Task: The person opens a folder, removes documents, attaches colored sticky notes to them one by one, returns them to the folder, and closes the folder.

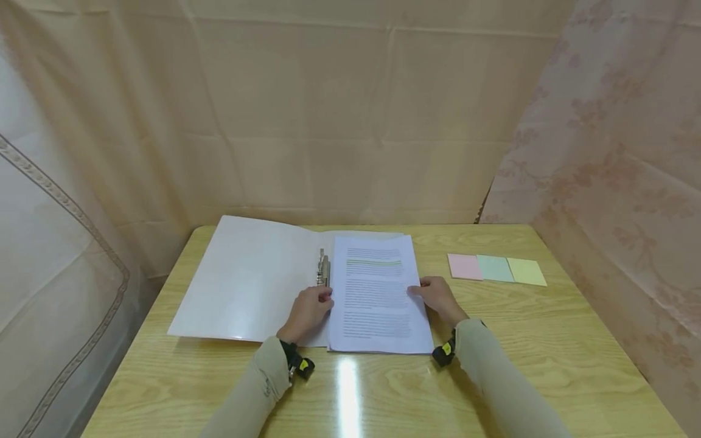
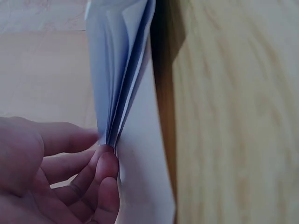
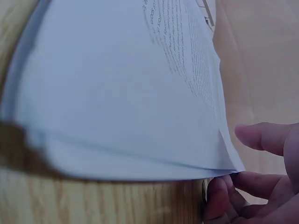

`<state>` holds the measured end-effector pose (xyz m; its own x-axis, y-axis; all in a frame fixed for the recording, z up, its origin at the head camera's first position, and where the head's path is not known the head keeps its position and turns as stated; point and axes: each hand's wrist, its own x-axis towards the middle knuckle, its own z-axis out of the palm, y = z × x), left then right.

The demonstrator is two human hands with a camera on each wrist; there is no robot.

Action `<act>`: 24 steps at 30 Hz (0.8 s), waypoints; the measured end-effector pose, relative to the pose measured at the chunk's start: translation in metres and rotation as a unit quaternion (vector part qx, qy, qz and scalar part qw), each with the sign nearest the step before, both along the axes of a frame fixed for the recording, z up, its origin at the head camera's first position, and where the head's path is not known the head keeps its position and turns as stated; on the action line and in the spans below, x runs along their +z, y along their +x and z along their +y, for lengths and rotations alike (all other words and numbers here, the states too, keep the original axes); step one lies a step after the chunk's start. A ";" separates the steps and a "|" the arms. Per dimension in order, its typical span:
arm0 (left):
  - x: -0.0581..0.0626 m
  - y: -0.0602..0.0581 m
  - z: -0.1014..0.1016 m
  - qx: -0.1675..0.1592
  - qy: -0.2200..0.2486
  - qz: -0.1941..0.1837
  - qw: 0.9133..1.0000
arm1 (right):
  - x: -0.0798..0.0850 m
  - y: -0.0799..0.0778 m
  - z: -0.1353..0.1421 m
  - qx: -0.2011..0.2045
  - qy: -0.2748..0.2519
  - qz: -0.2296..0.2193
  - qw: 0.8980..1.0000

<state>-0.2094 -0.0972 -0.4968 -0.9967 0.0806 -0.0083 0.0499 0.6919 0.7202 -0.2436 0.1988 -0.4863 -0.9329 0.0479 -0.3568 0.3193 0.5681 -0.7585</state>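
Note:
A stack of printed papers [image 1: 378, 304] lies over the right side of an open white ring binder [image 1: 246, 280]; a green highlighted band crosses the top sheet. With thumb and fingers, my left hand [image 1: 308, 311] pinches the stack's left edge, just below the binder's metal clip [image 1: 323, 267]. In the left wrist view, the sheets [image 2: 117, 60] fan apart above the fingertips. My right hand [image 1: 440, 298] holds the right edge. The right wrist view has its curled fingers [image 3: 217, 198] under the papers [image 3: 117, 93], the thumb above near the edge.
Pink [image 1: 465, 267], green [image 1: 495, 268] and yellow [image 1: 527, 271] sticky note pads lie in a row on the wooden table [image 1: 547, 340], right of the papers. Cloth curtains [image 1: 328, 121] hang behind the table and on both sides.

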 end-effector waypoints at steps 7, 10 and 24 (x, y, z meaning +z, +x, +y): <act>0.006 0.004 0.003 -0.032 -0.007 -0.023 0.999 | -0.001 -0.001 0.001 -0.024 0.010 -0.006 1.000; 0.009 0.005 -0.001 -0.032 -0.008 -0.027 0.999 | 0.000 -0.001 0.002 -0.022 0.014 -0.003 1.000; 0.038 0.002 -0.047 0.058 -0.109 0.037 0.992 | 0.000 0.003 0.006 -0.021 0.017 0.000 1.000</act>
